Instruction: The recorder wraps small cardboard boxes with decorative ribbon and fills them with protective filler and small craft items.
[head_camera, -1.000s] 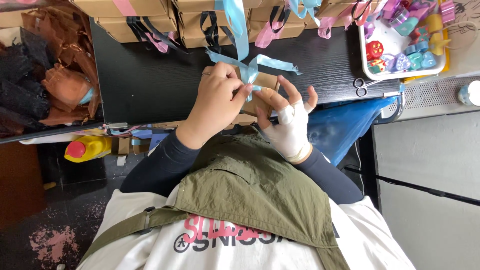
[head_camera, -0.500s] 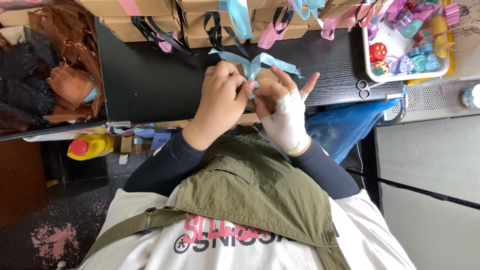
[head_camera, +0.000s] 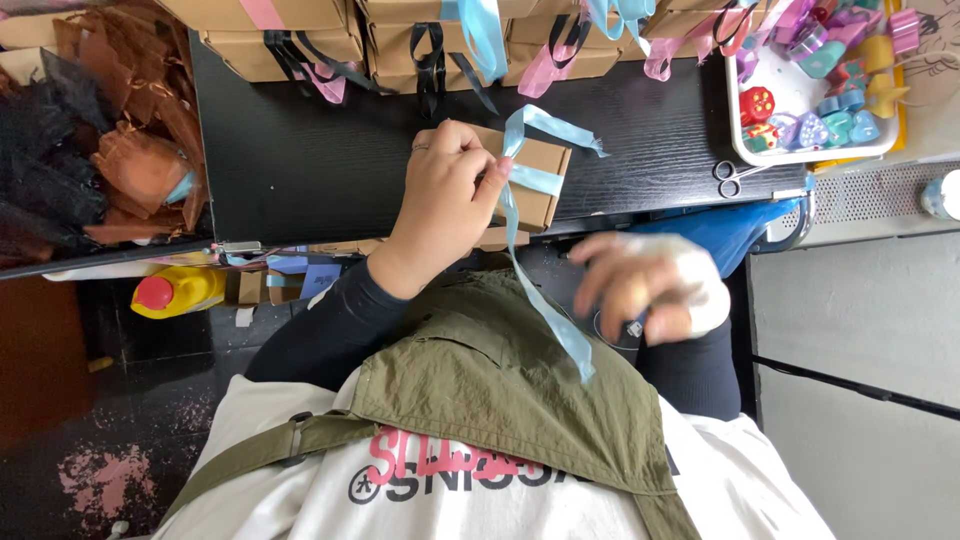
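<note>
Fingers (head_camera: 478, 172) of the left hand (head_camera: 445, 195) pinch the light blue ribbon (head_camera: 535, 290) against the small brown box (head_camera: 535, 175) on the desk (head_camera: 330, 150), mid-tying by my judgement, while the blurred right hand (head_camera: 650, 285) hangs loosely open, holding nothing.

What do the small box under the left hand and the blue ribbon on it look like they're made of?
The small box looks like brown kraft cardboard: matte, with crisp folded edges. The blue ribbon seems to be a thin satin-like fabric, possibly polyester: a slight sheen, hanging limp and twisting. The left hand pinches it at the box.
</note>
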